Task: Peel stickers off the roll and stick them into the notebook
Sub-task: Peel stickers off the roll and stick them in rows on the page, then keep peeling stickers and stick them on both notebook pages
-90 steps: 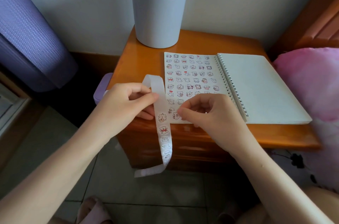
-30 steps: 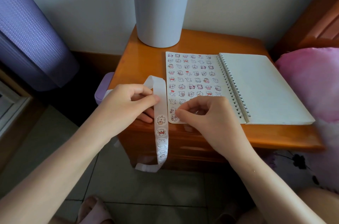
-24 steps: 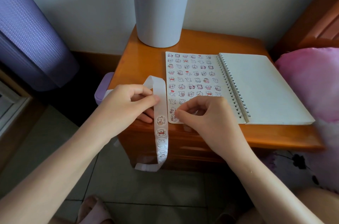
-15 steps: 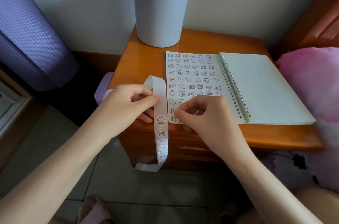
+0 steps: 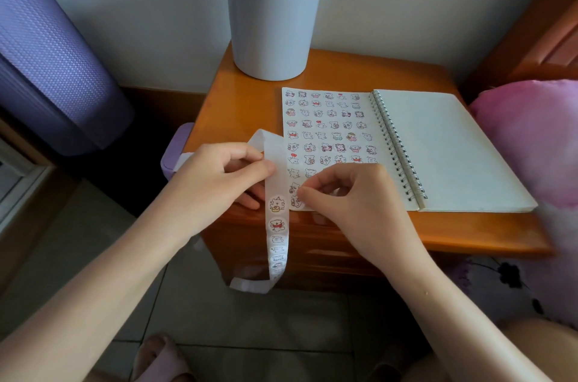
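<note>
The right hand's (image 5: 353,193) forefinger and thumb are curled together at the near left corner of the notebook's (image 5: 444,150) sticker-covered left page. Their tips meet by the lowest sticker (image 5: 295,200), but I cannot tell whether they pinch it or merely press it flat. The left hand (image 5: 215,184) pinches the sticker strip (image 5: 277,222) between thumb and forefinger just left of that page, and the strip's tail hangs off the nightstand's (image 5: 247,100) front edge towards the floor. The corner is crowded, so a sticker set here may overlap a neighbour or overhang the page edge. A half-pressed sticker could lift away with the fingertip, and the dangling tail could twist or snag, creasing the next sticker as it is peeled. No writing or brand can be read anywhere: the stickers show only small cartoon animals, and the grey bin (image 5: 272,21) behind is plain.
</note>
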A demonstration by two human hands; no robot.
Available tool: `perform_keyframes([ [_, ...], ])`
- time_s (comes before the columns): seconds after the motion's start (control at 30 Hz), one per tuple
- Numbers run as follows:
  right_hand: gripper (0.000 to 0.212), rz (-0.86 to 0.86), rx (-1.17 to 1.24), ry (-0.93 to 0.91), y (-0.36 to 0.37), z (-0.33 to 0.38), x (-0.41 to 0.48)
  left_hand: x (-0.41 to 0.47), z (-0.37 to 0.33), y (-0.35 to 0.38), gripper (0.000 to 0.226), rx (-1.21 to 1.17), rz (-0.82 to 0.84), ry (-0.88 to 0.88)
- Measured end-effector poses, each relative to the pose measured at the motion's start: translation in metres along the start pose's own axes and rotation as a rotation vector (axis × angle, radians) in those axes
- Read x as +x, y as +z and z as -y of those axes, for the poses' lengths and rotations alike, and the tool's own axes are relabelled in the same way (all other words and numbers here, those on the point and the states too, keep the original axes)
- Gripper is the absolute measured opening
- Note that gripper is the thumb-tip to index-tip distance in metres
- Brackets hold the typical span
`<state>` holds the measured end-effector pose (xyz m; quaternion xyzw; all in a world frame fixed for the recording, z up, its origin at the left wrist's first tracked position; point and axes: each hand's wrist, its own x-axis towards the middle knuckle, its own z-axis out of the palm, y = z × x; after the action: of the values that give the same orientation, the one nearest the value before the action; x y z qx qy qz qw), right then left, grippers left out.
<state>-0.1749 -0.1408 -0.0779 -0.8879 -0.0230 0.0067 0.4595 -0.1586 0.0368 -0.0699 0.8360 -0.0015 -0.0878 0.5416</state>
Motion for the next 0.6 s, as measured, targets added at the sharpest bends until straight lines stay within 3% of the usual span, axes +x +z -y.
perform_keyframes([
  [0.23,0.004,0.022,0.192,0.02,-0.012,0.001,-0.002,0.001,-0.004,0.0,0.013,-0.035,-0.008,0.021],
  [0.6,0.003,-0.164,0.3,0.028,-0.087,-0.004,0.022,0.011,-0.035,0.016,0.015,-0.238,0.116,0.038],
])
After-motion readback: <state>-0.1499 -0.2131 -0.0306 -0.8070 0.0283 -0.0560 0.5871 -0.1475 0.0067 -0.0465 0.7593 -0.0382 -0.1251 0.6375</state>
